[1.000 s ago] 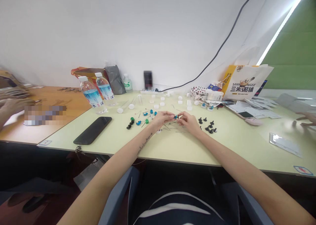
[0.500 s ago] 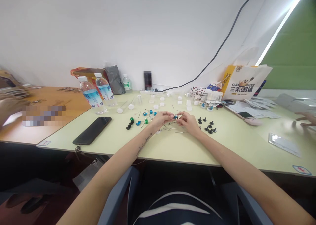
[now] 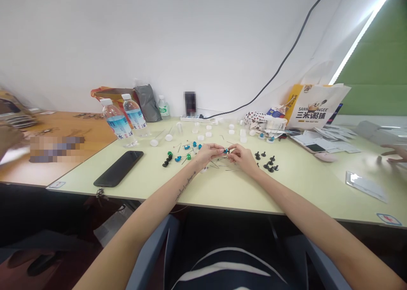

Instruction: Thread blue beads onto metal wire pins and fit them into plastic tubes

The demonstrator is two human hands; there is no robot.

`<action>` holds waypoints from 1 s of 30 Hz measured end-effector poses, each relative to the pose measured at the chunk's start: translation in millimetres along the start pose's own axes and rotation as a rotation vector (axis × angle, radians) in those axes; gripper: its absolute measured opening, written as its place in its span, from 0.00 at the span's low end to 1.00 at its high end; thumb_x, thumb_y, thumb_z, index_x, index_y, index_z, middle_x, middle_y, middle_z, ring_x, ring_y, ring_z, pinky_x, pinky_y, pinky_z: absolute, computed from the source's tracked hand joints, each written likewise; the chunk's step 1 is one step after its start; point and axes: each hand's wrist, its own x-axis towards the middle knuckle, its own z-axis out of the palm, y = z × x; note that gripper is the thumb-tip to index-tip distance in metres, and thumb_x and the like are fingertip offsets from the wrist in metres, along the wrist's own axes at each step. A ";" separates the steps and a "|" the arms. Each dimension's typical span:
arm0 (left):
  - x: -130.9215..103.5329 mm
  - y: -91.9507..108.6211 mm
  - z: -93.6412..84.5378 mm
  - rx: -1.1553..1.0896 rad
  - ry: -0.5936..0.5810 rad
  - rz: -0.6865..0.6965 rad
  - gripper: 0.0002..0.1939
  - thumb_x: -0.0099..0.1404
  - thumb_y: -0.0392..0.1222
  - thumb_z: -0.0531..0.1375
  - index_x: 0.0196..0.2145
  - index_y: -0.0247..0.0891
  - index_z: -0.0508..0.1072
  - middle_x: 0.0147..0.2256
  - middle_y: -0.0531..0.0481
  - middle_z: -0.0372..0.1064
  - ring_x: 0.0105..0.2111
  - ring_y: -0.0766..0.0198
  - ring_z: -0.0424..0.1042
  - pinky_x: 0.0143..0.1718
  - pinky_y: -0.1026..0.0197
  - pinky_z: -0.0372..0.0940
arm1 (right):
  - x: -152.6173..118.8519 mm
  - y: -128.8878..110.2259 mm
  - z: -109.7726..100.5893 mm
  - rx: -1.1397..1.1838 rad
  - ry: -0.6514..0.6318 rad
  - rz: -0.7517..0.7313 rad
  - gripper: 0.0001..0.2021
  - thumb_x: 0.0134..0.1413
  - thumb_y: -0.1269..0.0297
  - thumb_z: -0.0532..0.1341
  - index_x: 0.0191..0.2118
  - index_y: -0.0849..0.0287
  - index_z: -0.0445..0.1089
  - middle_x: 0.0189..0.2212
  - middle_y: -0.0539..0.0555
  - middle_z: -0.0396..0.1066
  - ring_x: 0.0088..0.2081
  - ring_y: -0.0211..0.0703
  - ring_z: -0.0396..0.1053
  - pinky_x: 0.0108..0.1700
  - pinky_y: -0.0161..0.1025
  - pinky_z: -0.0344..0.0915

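Observation:
Near the middle of the table, my left hand (image 3: 208, 154) pinches a small blue-and-black part (image 3: 226, 151) between thumb and fingers. My right hand (image 3: 242, 157) grips the other end of the same part, its fingers closed, and the fingertips hide most of it. Left of my hands lie blue pieces (image 3: 195, 144), green pieces (image 3: 188, 157) and a cluster of black pieces (image 3: 165, 162) among thin metal pins. Several black stemmed caps (image 3: 270, 168) lie right of my right hand. Thin metal rods (image 3: 233, 170) rest on the table below my hands.
Two water bottles (image 3: 119, 126) and a black phone (image 3: 119, 168) are at the left. White-capped clear tubes (image 3: 169, 137) and white caps (image 3: 208, 134) lie behind my hands. A paper bag (image 3: 314, 105) stands back right. Another person's hand (image 3: 397, 152) is at the right edge.
My hands keep almost the same pose around the small part. At the left edge, another person's blurred hand has shifted slightly.

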 end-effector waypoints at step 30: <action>-1.9 2.4 2.4 -0.012 0.000 -0.001 0.12 0.48 0.35 0.67 0.30 0.29 0.72 0.29 0.48 0.72 0.33 0.64 0.73 0.49 0.58 0.63 | -0.7 -2.7 0.1 0.004 0.000 0.007 0.12 0.50 0.57 0.58 0.39 0.56 0.63 0.23 0.49 0.71 0.23 0.40 0.70 0.26 0.37 0.67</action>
